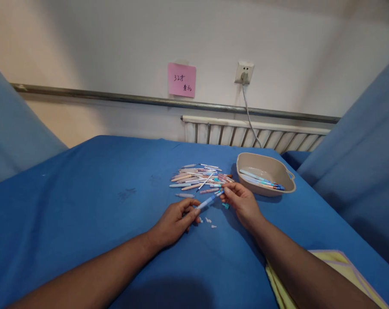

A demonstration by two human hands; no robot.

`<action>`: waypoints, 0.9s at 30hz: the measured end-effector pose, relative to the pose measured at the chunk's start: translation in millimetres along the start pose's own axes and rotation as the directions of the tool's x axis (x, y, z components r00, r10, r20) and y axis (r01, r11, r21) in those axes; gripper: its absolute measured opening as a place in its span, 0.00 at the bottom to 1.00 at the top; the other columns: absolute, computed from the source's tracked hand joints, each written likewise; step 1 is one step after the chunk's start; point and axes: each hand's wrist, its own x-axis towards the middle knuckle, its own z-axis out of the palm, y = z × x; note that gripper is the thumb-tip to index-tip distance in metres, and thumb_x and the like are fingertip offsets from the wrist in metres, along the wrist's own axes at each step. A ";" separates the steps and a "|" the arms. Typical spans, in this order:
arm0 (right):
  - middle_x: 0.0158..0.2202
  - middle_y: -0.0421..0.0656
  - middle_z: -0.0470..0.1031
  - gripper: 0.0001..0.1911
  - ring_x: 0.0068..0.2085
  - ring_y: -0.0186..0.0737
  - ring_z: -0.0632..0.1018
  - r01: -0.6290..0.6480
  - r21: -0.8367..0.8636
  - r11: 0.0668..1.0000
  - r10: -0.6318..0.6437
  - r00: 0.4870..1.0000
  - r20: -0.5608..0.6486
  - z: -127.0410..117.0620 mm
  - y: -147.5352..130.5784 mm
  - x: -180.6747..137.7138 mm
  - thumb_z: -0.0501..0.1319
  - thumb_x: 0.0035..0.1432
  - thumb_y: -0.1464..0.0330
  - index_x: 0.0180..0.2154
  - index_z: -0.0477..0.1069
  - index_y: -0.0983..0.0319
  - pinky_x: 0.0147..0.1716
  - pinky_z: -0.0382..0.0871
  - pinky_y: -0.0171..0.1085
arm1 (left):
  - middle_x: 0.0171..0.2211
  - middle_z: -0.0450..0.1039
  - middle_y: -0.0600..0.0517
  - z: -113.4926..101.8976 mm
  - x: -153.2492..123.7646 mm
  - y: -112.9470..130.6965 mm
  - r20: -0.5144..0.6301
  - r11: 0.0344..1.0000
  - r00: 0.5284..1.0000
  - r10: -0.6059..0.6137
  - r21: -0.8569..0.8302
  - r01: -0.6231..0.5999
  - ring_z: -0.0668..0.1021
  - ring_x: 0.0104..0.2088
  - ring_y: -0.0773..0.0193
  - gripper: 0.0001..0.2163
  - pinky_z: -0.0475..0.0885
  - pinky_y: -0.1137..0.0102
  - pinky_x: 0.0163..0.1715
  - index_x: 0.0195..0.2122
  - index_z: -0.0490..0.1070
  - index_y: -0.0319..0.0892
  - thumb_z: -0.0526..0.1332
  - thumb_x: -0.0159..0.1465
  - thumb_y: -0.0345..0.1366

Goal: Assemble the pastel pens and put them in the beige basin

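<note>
My left hand [176,220] pinches one end of a blue pen barrel [207,200] just above the blue cloth. My right hand [241,200] grips the barrel's other end with its fingertips. Just beyond both hands lies a loose pile of pen parts [199,178] in pink, orange, blue and white. A small teal cap [226,206] lies under my right hand. A few tiny white bits [209,221] sit between my hands.
A beige plastic basin [271,165] with several pens inside stands right of the pile. A blue cloth [101,201] covers the table. A yellow cloth [339,262] lies near my right forearm. Behind are a radiator [252,134], a wall socket and a pink note [181,80].
</note>
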 end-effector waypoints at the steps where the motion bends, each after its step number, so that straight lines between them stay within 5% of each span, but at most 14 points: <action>1: 0.24 0.39 0.75 0.16 0.26 0.33 0.75 -0.002 -0.004 1.000 0.002 1.000 0.011 1.0 -0.4 -0.8 0.69 0.44 0.60 0.33 0.73 0.62 0.29 0.69 0.33 | 0.28 0.73 0.53 -0.2 -0.1 0.3 0.000 1.000 1.000 0.003 0.009 -0.003 0.70 0.20 0.72 0.16 0.65 0.76 0.21 0.45 0.67 0.39 0.54 0.64 0.45; 27: 0.22 0.38 0.73 0.16 0.24 0.35 0.75 0.140 -0.218 0.966 -0.134 0.990 0.042 6.9 -6.3 -6.9 0.69 0.43 0.58 0.30 0.71 0.61 0.28 0.71 0.36 | 0.30 0.74 0.52 -1.9 -3.0 8.0 0.030 0.994 0.999 0.031 0.102 -0.034 0.71 0.24 0.69 0.14 0.65 0.76 0.24 0.44 0.69 0.41 0.53 0.65 0.44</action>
